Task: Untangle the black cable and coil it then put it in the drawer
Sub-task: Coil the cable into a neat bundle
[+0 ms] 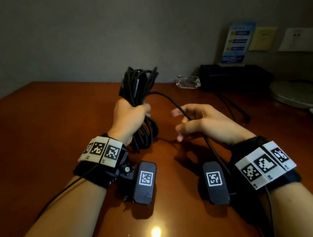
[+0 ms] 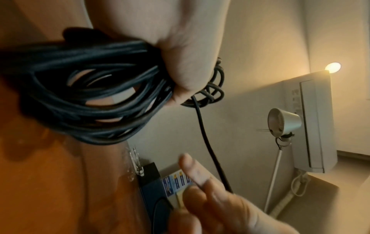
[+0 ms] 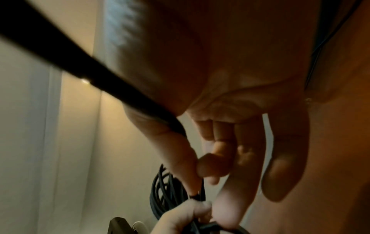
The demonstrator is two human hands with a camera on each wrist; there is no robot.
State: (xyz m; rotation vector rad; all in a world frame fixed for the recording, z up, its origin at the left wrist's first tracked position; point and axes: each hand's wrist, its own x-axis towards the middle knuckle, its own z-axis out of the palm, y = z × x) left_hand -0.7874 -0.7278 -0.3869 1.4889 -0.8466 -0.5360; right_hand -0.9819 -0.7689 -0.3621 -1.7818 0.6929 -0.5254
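**Feeding the last loose run into the coil**

Nearest me, my right hand holds the free strand of the black cable, which runs through my curled fingers and down past the wrist. Just beyond, my left hand is clenched around the middle of the gathered bundle, loops standing above the fist and hanging below it over the wooden table. To do this well, I judge I should let the strand slide under light tension, lay each new turn the same size as the others, and keep the left grip firm so the loops don't spill. Farther back sit a glass ashtray, a black box and a lamp base. No drawer is in view.
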